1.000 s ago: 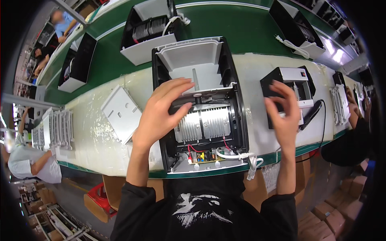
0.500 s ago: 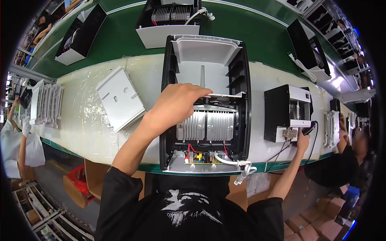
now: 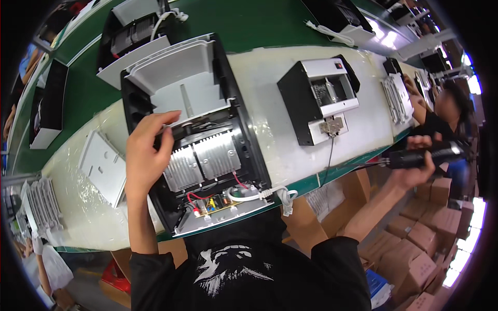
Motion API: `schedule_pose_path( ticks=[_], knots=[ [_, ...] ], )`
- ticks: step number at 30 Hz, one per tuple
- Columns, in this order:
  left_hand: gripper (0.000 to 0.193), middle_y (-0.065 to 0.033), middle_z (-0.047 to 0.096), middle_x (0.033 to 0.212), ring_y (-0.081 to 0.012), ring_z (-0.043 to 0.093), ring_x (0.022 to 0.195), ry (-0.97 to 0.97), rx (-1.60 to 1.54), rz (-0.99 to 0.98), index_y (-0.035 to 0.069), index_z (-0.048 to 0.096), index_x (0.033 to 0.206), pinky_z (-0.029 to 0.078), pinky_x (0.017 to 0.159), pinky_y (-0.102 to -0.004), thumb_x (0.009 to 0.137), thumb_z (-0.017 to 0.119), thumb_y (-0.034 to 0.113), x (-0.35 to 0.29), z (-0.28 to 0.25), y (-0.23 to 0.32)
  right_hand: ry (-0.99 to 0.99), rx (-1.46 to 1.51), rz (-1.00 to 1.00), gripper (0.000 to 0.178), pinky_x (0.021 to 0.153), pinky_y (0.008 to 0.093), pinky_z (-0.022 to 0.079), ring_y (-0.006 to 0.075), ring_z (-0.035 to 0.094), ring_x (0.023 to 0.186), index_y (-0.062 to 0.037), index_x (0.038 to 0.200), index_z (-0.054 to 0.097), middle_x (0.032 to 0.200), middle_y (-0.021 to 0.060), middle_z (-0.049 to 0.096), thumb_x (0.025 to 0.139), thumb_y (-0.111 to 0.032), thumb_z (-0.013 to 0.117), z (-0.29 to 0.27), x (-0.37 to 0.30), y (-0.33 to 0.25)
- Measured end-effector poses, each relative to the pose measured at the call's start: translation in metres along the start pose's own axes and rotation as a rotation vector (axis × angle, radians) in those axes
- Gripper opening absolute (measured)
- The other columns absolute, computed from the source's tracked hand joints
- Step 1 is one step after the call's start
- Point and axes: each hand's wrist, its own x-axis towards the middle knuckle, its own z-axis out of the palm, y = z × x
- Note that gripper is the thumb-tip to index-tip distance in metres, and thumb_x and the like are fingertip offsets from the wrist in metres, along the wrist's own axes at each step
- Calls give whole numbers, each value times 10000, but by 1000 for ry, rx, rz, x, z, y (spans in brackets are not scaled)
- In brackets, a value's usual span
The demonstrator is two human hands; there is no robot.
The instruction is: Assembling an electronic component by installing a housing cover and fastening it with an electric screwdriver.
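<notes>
My left hand (image 3: 147, 155) hovers over an open black housing (image 3: 249, 132), fingers bent and apart, with nothing seen in them. Beside its fingertips runs the edge of a white inner panel (image 3: 188, 98). Below that sit two finned silver metal blocks (image 3: 199, 161), and near the front edge a circuit board (image 3: 218, 207) with red wires. A white power cord (image 3: 282, 196) is bundled at the housing's front corner. Off to the right, past the bench edge, my right hand (image 3: 412, 173) is wrapped round a black power screwdriver (image 3: 436, 154), its thin bit pointing left.
A black-and-white box with a window (image 3: 324, 98), like a screw feeder, stands right of the housing. White panels (image 3: 104, 168) lie at left. More black housings (image 3: 135, 39) rest on the green surface beyond. Cardboard boxes (image 3: 410, 254) are stacked on the floor; a co-worker (image 3: 446, 111) is at right.
My right hand has swung away rightward from beside the screw feeder, carrying the screwdriver. My left hand has come off the white panel's edge. The whole view has turned to the right.
</notes>
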Motion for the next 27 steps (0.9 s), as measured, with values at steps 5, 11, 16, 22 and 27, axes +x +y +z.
schedule_pose_path(
  ticks=[5,11,16,22,27],
  knots=[
    [241,-103,664,955,-195,637,898,40,-11,-80,21,629,1049,476,796,-276,836,524,-20,2,3,2,-157,-1,-266,432,646,304,445,190,520,756,-97,1289,391,1044,167,541,867,-145,470,39,-2,-46],
    [239,-102,661,953,-196,634,892,30,28,-84,23,631,1048,475,799,-277,839,524,-17,2,5,2,-35,-80,-350,722,498,297,412,169,488,527,-184,1232,430,731,69,543,771,-737,488,68,-4,-20],
    [234,-98,660,949,-191,630,890,26,45,-83,25,630,1050,474,800,-277,845,523,-11,1,5,3,-45,-41,-264,740,507,305,433,180,509,526,-137,1175,447,700,71,527,772,-758,453,71,-12,-4],
    [226,-91,656,946,-183,625,890,17,39,-118,29,631,1048,471,802,-274,852,525,-3,1,4,3,-100,-41,-205,816,546,306,435,180,509,557,9,911,512,697,78,498,746,-788,449,59,-17,7],
    [223,-92,656,946,-181,625,890,23,28,-135,30,635,1046,470,802,-273,853,528,2,1,5,3,-169,7,-160,803,561,298,416,160,476,566,13,832,508,690,68,452,745,-784,456,79,-18,7]
  ],
)
